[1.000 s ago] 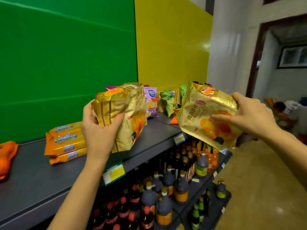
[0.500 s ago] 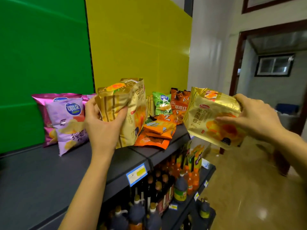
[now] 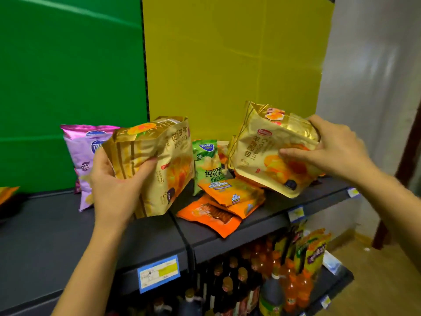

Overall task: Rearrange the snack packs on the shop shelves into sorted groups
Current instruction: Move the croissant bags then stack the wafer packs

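Gripped: 1 gold pack [image 3: 157, 165] in left hand [image 3: 114, 185], 1 gold bag [image 3: 268, 156] in right hand [image 3: 330, 149], both over shelf [image 3: 57, 224]

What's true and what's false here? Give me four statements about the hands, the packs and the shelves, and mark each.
1. The left hand grips the left gold pack, the right hand the right gold pack. True.
2. The orange packs hang from hooks. False: the orange packs lie stacked on the upper shelf.
3. A purple bag stands behind the left gold pack. True.
4. The lower shelf holds only snack bags. False: bottles stand on the lower shelf too.
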`<state>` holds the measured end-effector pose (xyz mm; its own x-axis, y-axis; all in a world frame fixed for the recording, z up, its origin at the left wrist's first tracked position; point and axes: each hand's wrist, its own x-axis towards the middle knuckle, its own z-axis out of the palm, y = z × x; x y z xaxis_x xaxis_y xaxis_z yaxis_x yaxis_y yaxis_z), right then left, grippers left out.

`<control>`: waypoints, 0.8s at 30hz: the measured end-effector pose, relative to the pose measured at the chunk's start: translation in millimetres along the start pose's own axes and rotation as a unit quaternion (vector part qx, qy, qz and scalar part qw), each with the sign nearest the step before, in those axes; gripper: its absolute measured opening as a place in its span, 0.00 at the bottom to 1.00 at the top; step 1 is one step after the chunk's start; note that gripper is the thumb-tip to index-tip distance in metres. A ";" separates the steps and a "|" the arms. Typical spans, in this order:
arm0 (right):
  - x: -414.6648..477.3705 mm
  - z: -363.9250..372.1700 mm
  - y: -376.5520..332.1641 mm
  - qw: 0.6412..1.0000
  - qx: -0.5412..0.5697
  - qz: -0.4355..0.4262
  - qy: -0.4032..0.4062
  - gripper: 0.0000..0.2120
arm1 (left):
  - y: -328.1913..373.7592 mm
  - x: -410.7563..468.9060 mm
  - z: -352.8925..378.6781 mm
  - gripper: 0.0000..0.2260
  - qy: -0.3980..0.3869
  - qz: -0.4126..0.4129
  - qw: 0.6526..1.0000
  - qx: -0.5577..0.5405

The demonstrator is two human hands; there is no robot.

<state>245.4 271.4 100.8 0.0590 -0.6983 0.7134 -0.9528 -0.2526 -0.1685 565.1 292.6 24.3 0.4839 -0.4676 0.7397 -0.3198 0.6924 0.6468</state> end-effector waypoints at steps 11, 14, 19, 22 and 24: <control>50.7 51.8 -58.2 0.937 0.266 -0.205 -0.094 0.29 | -13.9 -18.2 -37.6 0.17 0.073 -0.074 0.986 0.130; 50.2 69.5 -86.0 0.902 0.301 -0.270 -0.150 0.27 | -26.3 -16.4 -53.4 0.22 0.043 -0.138 0.977 0.154; 44.7 103.9 -124.0 0.875 0.272 -0.351 -0.195 0.38 | -31.6 -5.1 -76.9 0.17 0.010 -0.201 0.968 0.152; 38.0 116.8 -143.5 0.860 0.247 -0.387 -0.224 0.36 | -31.3 2.3 -87.1 0.10 -0.030 -0.210 0.959 0.189; 34.8 125.0 -153.5 0.848 0.227 -0.410 -0.247 0.38 | -27.0 5.8 -90.1 0.08 -0.041 -0.221 0.958 0.176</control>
<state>430.9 202.2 66.5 0.8710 -0.3307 0.3635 -0.3251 -0.9424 -0.0785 649.9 320.7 -5.6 0.5738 -0.7249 0.3813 -0.3600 0.1950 0.9124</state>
